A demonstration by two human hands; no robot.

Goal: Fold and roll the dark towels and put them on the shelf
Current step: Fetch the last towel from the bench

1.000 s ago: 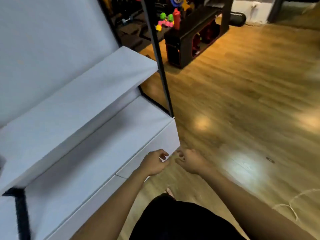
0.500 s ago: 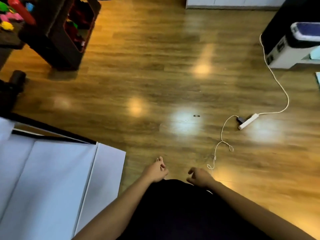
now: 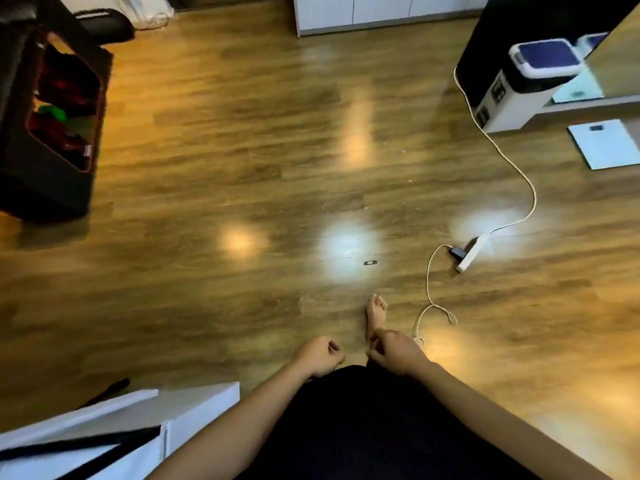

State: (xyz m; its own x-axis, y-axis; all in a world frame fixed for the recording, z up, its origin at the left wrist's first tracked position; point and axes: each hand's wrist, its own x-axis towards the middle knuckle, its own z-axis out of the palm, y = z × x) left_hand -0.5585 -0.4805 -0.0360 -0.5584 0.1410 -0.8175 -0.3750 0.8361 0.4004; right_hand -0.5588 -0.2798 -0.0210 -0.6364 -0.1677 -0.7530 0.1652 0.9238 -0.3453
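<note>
No dark towel shows in the head view. My left hand [image 3: 320, 355] hangs in front of my waist with its fingers loosely curled, holding nothing. My right hand [image 3: 394, 351] is close beside it, fingers also loosely curled and empty. Both hands are over the wooden floor, above my dark clothing. A corner of the white shelf unit [image 3: 197, 407] sits at the lower left, apart from both hands. My bare foot [image 3: 375, 315] stands on the floor just beyond the hands.
A white power strip [image 3: 472, 252] with a long cord [image 3: 519, 171] lies on the floor to the right. A dark storage rack [image 3: 52, 133] stands at the left. A white-and-blue bin [image 3: 523, 84] and a white scale [image 3: 606, 143] sit far right.
The view has swung away from the white shelf toward the open floor. Both hands have left the shelf's corner and hang at my waist; a bare foot has stepped forward.
</note>
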